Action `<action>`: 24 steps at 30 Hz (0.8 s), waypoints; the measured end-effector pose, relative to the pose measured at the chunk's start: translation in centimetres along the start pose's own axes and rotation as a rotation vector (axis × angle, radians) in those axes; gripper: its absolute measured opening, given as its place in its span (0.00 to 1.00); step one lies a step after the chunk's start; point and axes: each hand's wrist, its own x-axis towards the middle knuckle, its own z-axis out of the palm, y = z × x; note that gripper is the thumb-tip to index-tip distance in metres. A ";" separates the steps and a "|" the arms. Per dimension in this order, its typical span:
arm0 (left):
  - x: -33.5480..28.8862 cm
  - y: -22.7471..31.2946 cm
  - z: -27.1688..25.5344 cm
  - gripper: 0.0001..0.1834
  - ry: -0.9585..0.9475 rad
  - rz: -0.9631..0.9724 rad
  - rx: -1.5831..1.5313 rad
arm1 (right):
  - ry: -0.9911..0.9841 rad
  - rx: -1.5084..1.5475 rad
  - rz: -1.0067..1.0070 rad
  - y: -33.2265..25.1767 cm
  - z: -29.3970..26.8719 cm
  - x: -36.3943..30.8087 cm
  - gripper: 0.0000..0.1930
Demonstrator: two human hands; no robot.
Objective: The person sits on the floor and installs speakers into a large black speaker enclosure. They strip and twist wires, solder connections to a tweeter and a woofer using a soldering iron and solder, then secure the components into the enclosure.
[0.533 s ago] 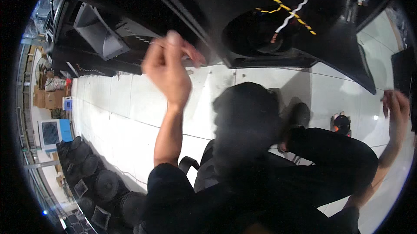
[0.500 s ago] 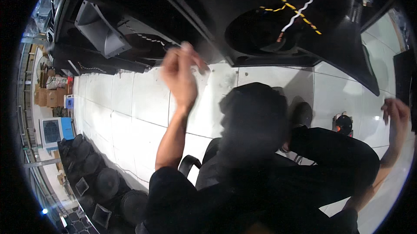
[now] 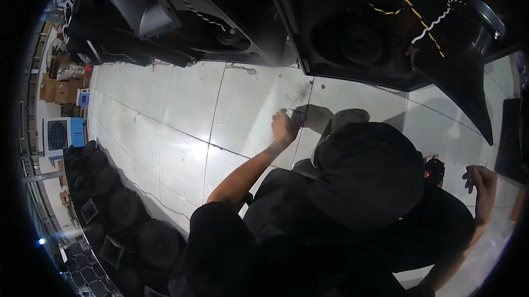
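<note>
My left hand (image 3: 282, 129) is low over the white tiled floor, by a grey shoe. Its fingers are closed around a small dark item (image 3: 298, 116) that I cannot make out. At the right, my right hand (image 3: 481, 182) hangs above the floor, its fingers loosely bent and apart, with nothing visible in them. Ahead stands a black speaker cabinet (image 3: 352, 78) with a dark round opening. A twisted yellow-and-black wire (image 3: 406, 4) and a twisted white wire (image 3: 439, 21) hang over it. The white wire's end looks bare and coppery.
Another cabinet at the upper left carries a grey horn (image 3: 142, 2) and a twisted wire (image 3: 201, 15). Black speaker drivers (image 3: 122, 204) line the lower left. A blue-and-white air cooler (image 3: 65, 135) and cardboard boxes (image 3: 55, 88) stand farther left. A small dark device (image 3: 435, 171) sits beside my leg.
My left hand has come down and right, from beside the cabinets to near the floor. My right hand has shifted slightly down and left. The view has shifted; the cabinets appear higher.
</note>
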 end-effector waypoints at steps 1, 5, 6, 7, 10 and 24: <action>0.5 0.3 0.3 0.27 -0.034 0.004 0.063 | -0.049 -0.005 -0.002 -0.4 -0.1 0.0 0.11; 1.7 -1.2 1.8 0.18 -0.378 -0.087 0.027 | -0.059 0.000 0.024 -2.0 0.5 0.3 0.11; 1.3 -1.9 1.8 0.17 -0.345 -0.062 -0.332 | -0.107 -0.032 0.025 -2.6 0.7 0.5 0.11; 0.8 -2.6 1.5 0.15 -0.335 -0.033 -0.690 | -0.152 -0.059 0.021 -3.3 0.8 1.1 0.11; 1.9 7.6 -10.1 0.18 -0.515 -0.198 -0.951 | -0.165 -0.057 0.044 -2.5 1.0 0.2 0.09; -2.7 23.4 -27.7 0.41 -0.823 0.167 -1.661 | -0.511 0.138 -0.711 -20.9 11.7 -0.4 0.13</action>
